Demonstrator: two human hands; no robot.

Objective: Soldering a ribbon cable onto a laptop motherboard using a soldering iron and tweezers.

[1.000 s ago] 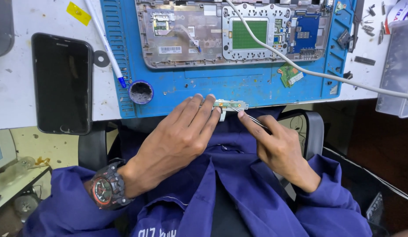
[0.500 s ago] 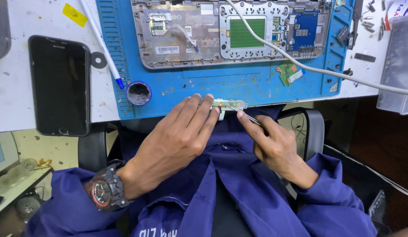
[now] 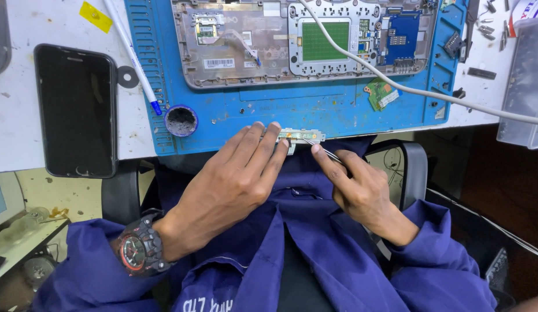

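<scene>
White desk with blue repair mat across the top. At mat's lower edge, mid-frame: left hand pinching small circuit strip; right hand closed on tweezers, tips touching it. Best kept braced, with light pressure.

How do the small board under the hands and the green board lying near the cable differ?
The small pale board is a narrow strip at the blue mat's front edge; the small green board is squarer and sits further in. The pale board is pinned by the left hand and touched by tweezers in the right hand; the green one lies untouched. Both rest on the mat.
</scene>
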